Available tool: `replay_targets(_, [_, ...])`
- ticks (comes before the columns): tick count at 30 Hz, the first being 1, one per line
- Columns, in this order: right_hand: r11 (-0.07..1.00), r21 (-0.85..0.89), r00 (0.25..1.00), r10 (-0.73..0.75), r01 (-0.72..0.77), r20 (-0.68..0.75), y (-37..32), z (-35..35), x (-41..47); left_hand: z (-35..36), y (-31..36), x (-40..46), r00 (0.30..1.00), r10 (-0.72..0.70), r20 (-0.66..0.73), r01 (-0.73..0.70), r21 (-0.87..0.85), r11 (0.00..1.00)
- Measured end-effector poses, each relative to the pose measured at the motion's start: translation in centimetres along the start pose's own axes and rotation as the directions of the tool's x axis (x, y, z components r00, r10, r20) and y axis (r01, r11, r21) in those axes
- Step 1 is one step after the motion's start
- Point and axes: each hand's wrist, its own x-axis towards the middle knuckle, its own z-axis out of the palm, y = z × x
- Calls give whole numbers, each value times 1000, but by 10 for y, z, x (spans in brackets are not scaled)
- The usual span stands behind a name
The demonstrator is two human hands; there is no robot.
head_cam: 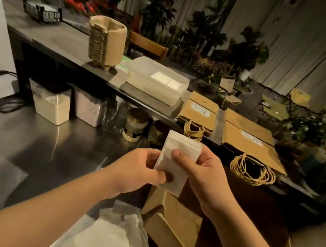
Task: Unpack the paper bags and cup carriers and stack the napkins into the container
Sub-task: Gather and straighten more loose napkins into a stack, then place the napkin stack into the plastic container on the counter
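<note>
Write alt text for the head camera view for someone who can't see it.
Both hands, left hand and right hand, hold a small stack of white napkins above an open cardboard box. Beyond, a plastic container partly filled with napkins sits on a raised shelf beside stacked cup carriers.

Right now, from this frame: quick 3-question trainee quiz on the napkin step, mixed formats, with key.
1. True or false: both hands hold the napkin stack.
2. Multiple choice: the plastic container on the raised shelf is A) holding some white napkins B) lidded shut C) lying on its side.
3. Fill in: the stack of cup carriers stands to the ___ of the container in the head view.

Key:
1. True: the left hand and right hand grip it with thumbs on its front.
2. A
3. left
</note>
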Motion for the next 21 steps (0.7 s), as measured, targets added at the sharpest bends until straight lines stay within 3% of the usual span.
replay_targets(8, [998, -55, 1000, -7, 6, -22, -29, 27, 89, -75, 27, 41, 997, 45, -59, -46, -6, 999])
replay_targets(17, [998, 70, 1000, -2, 4, -30, -47, 34, 184, -139, 49, 97, 993, -9, -121, -8, -136, 991])
replay_targets(21, [996, 89, 998, 8, -3, -56, -53, 34, 231, -168, 64, 128, 987, -23, -160, 10, -76, 997])
